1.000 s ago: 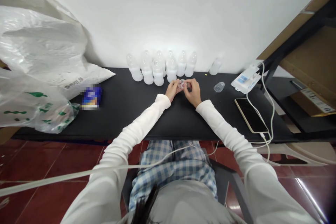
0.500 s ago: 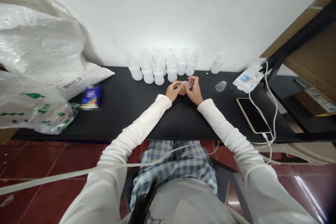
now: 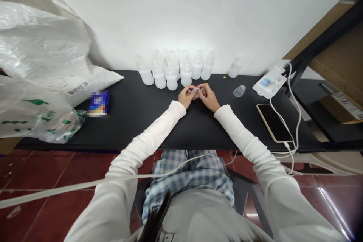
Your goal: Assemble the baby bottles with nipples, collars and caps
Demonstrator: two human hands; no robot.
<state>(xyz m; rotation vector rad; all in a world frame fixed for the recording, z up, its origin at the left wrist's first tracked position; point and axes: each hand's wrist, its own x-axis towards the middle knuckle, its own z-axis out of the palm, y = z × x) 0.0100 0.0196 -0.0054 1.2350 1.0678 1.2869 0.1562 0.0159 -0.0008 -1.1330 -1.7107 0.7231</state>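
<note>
Both my hands are close together at the middle of a black tabletop (image 3: 136,98). My left hand (image 3: 186,97) and my right hand (image 3: 209,97) pinch a small clear silicone piece (image 3: 196,91) between their fingertips. Its shape is mostly hidden by my fingers. Just behind my hands stands a tight group of several frosted white baby bottles (image 3: 171,78) with clear domed tops. To the right of my right hand lies a clear plastic cup-shaped part (image 3: 239,91).
A lone frosted bottle (image 3: 235,68) stands at the back right by the white wall. Right of it are a blister pack (image 3: 269,82) and a phone (image 3: 273,123) with a white cable. Plastic bags (image 3: 36,53) and a blue packet (image 3: 98,103) sit left.
My fingers have closed further around the clear piece, so less of it shows. The whole scene has shifted slightly upward in view as my head moved.
</note>
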